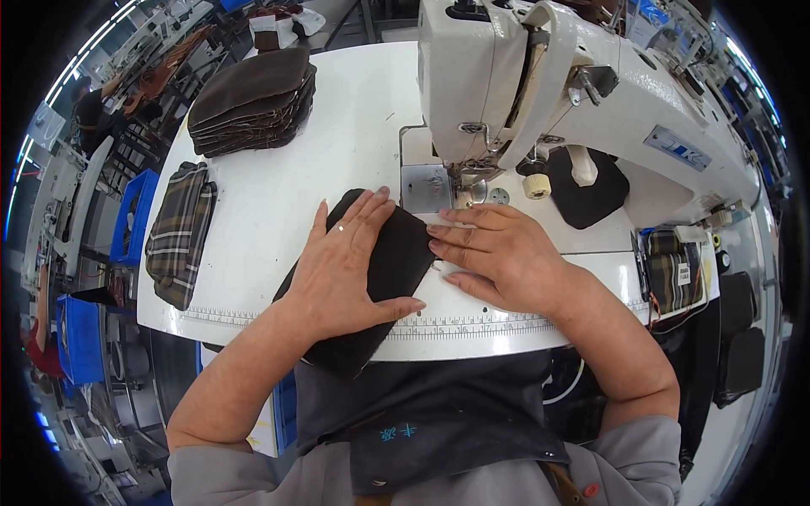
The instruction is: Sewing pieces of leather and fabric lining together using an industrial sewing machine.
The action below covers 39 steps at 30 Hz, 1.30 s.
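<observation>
- A black fabric piece [398,266] is laid on the white table [337,110], left of and nearer than the sewing machine's needle area; its near corner is extended past the table's near edge.
- The piece is pressed from above by the left hand [337,266]; its fingers are straightened and released, pointed toward the far side, with the thumb spread to the right.
- The piece's right edge is met by the fingertips of the right hand [506,257]; these fingers are stretched out leftward, unclenched, with the thumb held apart on the near side.
- A metal plate [426,187] is set into the table just beyond the piece, and the white sewing machine [481,76] is placed far and to the right.
- Another black piece [582,211] is seen on the right, below the machine's arm.
- Dark brown pieces [249,101] are stacked at the far left; a folded plaid bundle [180,236] is placed nearer, by the left edge.
- More plaid fabric [671,270] is seen at the right end.
- The near edge is marked by a ruler strip [472,327].
</observation>
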Motion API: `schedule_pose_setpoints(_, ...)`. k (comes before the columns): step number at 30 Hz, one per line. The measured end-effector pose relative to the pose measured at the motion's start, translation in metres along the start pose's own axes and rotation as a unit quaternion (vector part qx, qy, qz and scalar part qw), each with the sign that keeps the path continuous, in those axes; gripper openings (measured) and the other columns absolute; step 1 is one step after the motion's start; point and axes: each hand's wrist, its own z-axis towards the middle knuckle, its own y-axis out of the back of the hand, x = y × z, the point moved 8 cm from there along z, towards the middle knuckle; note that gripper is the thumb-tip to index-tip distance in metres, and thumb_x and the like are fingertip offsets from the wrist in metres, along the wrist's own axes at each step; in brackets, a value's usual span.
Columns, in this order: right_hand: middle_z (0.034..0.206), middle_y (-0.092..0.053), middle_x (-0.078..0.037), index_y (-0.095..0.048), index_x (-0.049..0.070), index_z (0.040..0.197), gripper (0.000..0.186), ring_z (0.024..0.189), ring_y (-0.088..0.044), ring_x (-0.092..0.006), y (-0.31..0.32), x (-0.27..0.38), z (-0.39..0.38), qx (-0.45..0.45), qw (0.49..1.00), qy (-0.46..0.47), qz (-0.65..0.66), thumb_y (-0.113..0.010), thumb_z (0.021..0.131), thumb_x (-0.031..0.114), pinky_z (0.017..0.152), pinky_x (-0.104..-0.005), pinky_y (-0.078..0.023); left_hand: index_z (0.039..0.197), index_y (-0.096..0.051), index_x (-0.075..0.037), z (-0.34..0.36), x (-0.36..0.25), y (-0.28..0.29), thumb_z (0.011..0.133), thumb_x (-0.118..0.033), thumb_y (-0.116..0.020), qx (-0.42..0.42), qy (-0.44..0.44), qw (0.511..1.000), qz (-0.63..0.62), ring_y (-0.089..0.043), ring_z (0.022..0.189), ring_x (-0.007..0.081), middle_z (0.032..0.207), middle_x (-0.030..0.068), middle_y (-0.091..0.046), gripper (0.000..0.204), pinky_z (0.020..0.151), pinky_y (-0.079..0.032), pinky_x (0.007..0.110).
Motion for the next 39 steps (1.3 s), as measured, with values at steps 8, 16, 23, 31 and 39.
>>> schedule_pose_setpoints(8, 0.129, -0.073, -0.004, -0.076, 0.009, 0.117, 0.033, 0.124, -0.064, -0.0242, 0.0, 0.006, 0.005, -0.001, 1.0, -0.005, 0.01, -0.077, 0.088, 0.025, 0.104, -0.0422, -0.048, 0.163, -0.034, -0.009, 0.0, 0.035, 0.013, 0.077, -0.068, -0.074, -0.012, -0.01, 0.997, 0.077, -0.027, 0.158, 0.0365, 0.17, 0.0165, -0.031, 0.112, 0.124, -0.012, 0.069)
schedule_pose_setpoints(16, 0.125, -0.071, -0.007, -0.074, 0.01, 0.115, 0.034, 0.119, -0.065, -0.0274, 0.004, 0.006, 0.003, -0.014, 1.0, -0.005, 0.017, -0.079, 0.085, 0.023, 0.102, -0.0436, -0.049, 0.165, -0.034, -0.02, -0.043, -0.003, 0.031, 0.066, -0.077, -0.079, 0.046, -0.111, 0.987, 0.109, -0.019, 0.16, 0.0422, 0.174, 0.0176, -0.02, 0.122, 0.12, -0.008, 0.077)
schedule_pose_setpoints(23, 0.125, -0.069, -0.007, -0.074, 0.011, 0.114, 0.032, 0.117, -0.065, -0.0278, 0.006, 0.005, 0.005, -0.015, 1.0, -0.01, 0.012, -0.08, 0.085, 0.021, 0.101, -0.0432, -0.05, 0.163, -0.033, -0.011, -0.104, -0.008, 0.02, 0.082, 0.001, -0.07, 0.158, -0.096, 0.982, 0.019, -0.031, 0.156, 0.0361, 0.171, 0.0143, -0.028, 0.089, 0.119, -0.033, 0.065)
schedule_pose_setpoints(31, 0.122, -0.071, -0.006, -0.076, 0.011, 0.111, 0.029, 0.115, -0.066, -0.0275, 0.006, 0.002, 0.007, -0.014, 0.999, -0.033, 0.029, -0.081, 0.083, 0.018, 0.1, -0.043, -0.05, 0.125, -0.071, -0.003, -0.041, 0.059, 0.19, 0.089, 0.006, -0.058, -0.236, -0.058, 0.959, 0.148, -0.07, 0.119, 0.0327, 0.124, 0.0183, -0.073, 0.04, 0.103, -0.056, 0.04)
schedule_pose_setpoints(39, 0.123, -0.07, -0.005, -0.076, 0.011, 0.112, 0.029, 0.117, -0.065, -0.0273, 0.004, 0.002, 0.007, -0.005, 0.999, -0.046, 0.025, -0.08, 0.084, 0.02, 0.101, -0.0427, -0.05, 0.139, -0.062, -0.01, 0.038, 0.183, 0.165, 0.079, -0.007, -0.067, -0.252, 0.057, 0.95, 0.177, -0.044, 0.15, 0.0313, 0.154, 0.0118, -0.056, 0.06, 0.126, -0.025, 0.063)
